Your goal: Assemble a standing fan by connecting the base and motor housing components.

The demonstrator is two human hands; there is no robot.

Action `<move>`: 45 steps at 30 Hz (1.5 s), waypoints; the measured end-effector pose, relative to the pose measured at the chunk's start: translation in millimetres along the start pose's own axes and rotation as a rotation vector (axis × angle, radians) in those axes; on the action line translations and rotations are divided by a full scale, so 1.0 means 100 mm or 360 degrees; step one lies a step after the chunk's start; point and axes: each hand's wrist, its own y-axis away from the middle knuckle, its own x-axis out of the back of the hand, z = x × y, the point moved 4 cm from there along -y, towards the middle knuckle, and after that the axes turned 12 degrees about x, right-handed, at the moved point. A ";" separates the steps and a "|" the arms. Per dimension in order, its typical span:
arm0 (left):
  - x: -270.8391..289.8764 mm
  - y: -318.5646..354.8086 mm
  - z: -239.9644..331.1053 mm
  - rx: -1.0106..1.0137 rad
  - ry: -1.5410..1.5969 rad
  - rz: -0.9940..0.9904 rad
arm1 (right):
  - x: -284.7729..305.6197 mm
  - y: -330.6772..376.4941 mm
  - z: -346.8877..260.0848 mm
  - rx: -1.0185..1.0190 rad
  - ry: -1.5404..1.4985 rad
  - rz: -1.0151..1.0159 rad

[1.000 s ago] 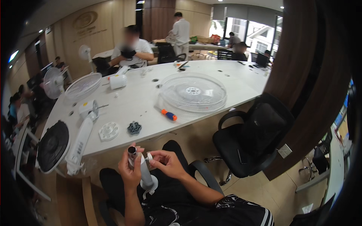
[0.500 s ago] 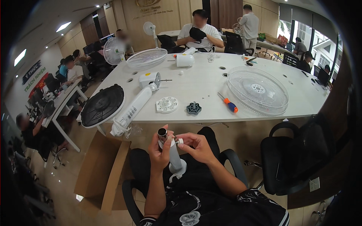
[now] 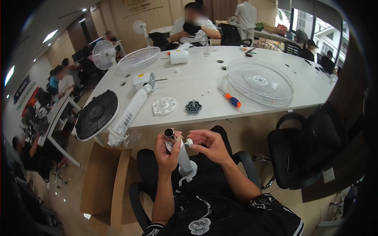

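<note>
a: what was being held?
b: a grey tube [image 3: 182, 155] with a flared foot, upright over the person's lap, just below the table [image 3: 197, 84] edge. the left hand [image 3: 167, 151] was wrapped round its upper part, fingers closed on it. its top end looked dark, and i couldn't tell whether that was a cap or an opening.

a: and the other hand?
b: the right hand [image 3: 208, 144] pinched a small white knob [image 3: 189, 142] between thumb and forefinger, right at the tube's side near the top. whether the knob touched the tube was hard to make out. the other fingers were curled loosely.

a: what was hidden?
b: the tube's middle sat behind the left palm, and its foot was partly lost against the dark clothing.

a: anything on the table?
b: a clear round fan grille [image 3: 260, 82] lay like a shallow dish, a white hub at its centre. beside it lay an orange-handled screwdriver [image 3: 230, 98], then a dark star-shaped knob [image 3: 193, 106] and a white vented disc [image 3: 164, 106]. a white fan column [image 3: 132, 111] lay on the table with its end past the edge, next to a black round base [image 3: 97, 115]. a black office chair [image 3: 305, 147] stood to the right, partly cut into shadow.
</note>
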 end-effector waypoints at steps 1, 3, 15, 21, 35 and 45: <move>-0.03 -0.01 -0.01 0.0009 0.0013 -0.0040 | 0.03 0.04 0.04 -0.0139 0.0088 -0.0085; -0.11 -0.03 -0.03 0.0054 0.0063 -0.0071 | 0.10 0.07 0.04 -0.0290 0.0002 0.0072; -0.68 -0.07 -0.17 0.0143 0.0265 -0.0456 | 0.48 0.39 -0.29 -0.0402 0.0225 0.0482; -0.82 -0.09 -0.20 0.0196 0.0329 -0.0517 | 0.59 0.47 -0.52 0.0521 0.0508 0.0562; -0.67 -0.03 -0.14 0.0147 0.0257 -0.0383 | 0.58 0.38 -0.10 -0.0365 0.0051 0.0394; -0.29 0.13 0.06 0.0032 0.0058 -0.0117 | 0.20 0.24 0.15 -0.0487 -0.0286 0.0006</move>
